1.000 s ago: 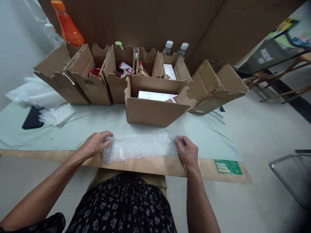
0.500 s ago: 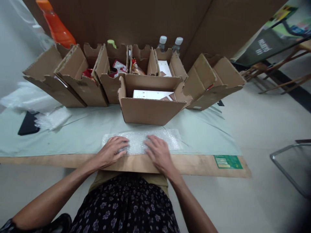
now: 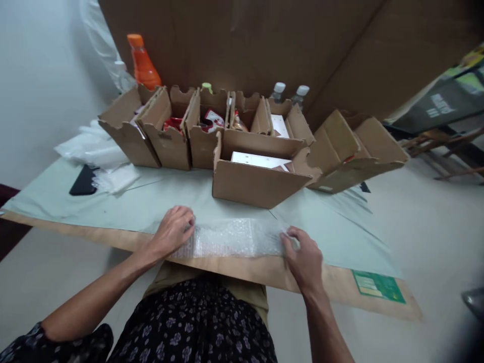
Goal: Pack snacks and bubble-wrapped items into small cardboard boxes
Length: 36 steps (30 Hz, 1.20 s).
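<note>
A clear strip of bubble wrap (image 3: 230, 237) lies lengthwise along the table's front edge. My right hand (image 3: 305, 259) is closed, thumb and fingers pinching the strip's right end. Toward the left end, my left hand (image 3: 174, 232) rests on the wrap with its fingers curled and closed on it. Just behind the strip stands an open cardboard box (image 3: 249, 184) with a white carton (image 3: 257, 160) inside.
A row of open cardboard bins (image 3: 206, 146) holds packets along the back. Behind them stand an orange bottle (image 3: 145, 65) and white-capped bottles (image 3: 279, 91). Clear plastic (image 3: 96, 146) and a black flat object (image 3: 83, 181) lie at left. A green label (image 3: 378, 286) marks the front right edge.
My right hand has moved right, from lying flat on the bubble wrap to pinching its right end. The left hand has curled its fingers. The camera view has shifted and tilted.
</note>
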Available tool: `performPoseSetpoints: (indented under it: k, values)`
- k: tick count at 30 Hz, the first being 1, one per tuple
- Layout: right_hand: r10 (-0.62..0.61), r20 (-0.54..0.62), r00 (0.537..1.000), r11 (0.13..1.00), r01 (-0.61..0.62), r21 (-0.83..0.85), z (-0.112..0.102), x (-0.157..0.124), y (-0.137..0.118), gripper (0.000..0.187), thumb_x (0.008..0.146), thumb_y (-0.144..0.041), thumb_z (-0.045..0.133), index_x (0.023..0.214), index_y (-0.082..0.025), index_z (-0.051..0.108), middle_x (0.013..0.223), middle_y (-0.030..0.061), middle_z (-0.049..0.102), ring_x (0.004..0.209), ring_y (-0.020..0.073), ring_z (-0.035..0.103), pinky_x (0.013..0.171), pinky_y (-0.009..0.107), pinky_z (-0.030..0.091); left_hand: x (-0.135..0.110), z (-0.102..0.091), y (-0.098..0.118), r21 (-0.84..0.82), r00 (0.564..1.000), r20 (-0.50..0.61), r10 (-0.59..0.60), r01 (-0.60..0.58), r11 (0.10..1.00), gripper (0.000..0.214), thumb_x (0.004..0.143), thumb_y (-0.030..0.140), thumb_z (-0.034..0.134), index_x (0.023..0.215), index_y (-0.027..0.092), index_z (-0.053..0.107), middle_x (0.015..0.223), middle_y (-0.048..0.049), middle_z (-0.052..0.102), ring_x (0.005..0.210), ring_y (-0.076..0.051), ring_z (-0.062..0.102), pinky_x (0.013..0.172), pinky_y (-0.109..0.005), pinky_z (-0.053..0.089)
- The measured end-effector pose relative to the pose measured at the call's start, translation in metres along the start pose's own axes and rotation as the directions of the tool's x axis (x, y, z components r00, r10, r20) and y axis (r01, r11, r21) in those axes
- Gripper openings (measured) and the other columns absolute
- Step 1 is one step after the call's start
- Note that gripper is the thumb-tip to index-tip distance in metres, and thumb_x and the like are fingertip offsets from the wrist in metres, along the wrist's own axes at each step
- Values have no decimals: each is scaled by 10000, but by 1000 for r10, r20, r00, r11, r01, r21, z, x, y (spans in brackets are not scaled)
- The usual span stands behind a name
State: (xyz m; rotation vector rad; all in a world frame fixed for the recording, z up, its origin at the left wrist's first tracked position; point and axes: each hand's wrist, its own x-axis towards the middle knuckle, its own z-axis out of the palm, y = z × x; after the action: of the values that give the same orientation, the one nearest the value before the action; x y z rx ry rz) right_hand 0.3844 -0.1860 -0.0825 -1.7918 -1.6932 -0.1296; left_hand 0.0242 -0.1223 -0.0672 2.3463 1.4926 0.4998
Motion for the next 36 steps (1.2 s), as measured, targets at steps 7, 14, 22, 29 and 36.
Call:
performPoseSetpoints:
  k: [7, 14, 22, 29, 36]
  values:
    - [-622, -183, 762, 749, 646, 144, -25, 72, -147, 121, 943, -83, 598, 982, -196, 618, 917, 28, 758, 796, 154, 660, 738, 304, 458, -90, -32, -7, -380, 968, -67, -241, 199, 903, 523, 963, 306, 496, 1475, 203, 524, 730, 42, 677, 607, -120, 604, 623, -223, 506]
    - [-724, 139, 676, 655, 737, -169, 58, 164, -238, 171, 988, -115, 508, 1020, -166, 668, 907, 81, 744, 839, 236, 574, 753, 388, 356, -97, -25, -10, -677, 841, 64, -537, 432, 596, 421, 887, 464, 592, 1130, 184, 793, 1106, -100, 790, 999, -266, 722, 875, -366, 578]
    - [-692, 323, 645, 720, 651, 241, 3, 64, -165, 414, 952, -106, 542, 1351, -214, 538, 1233, 92, 715, 1049, 249, 628, 824, 392, 478, -92, -27, -32, -902, 855, 308, -417, 402, 156, 550, 745, 301, 677, 1278, 165, 711, 1096, -99, 786, 979, -232, 716, 920, -372, 557]
    - [-578, 372, 727, 773, 340, 537, 63, -11, -153, 657, 874, -104, 543, 1511, -237, 451, 1412, 117, 642, 1330, 283, 564, 1056, 484, 475, -79, -30, -16, -826, 842, 288, -456, 459, 326, 401, 767, 411, 717, 1085, 167, 741, 985, -74, 784, 867, -198, 719, 792, -321, 579]
    - [-216, 260, 941, 854, 53, 517, 89, 13, -171, 213, 988, -330, 569, 1065, -200, 719, 1065, 108, 761, 1054, 274, 672, 936, 462, 515, -50, -31, -20, -413, 866, 73, -495, 478, 775, 379, 888, 489, 522, 705, 192, 669, 593, 6, 638, 554, -149, 602, 572, -258, 487]
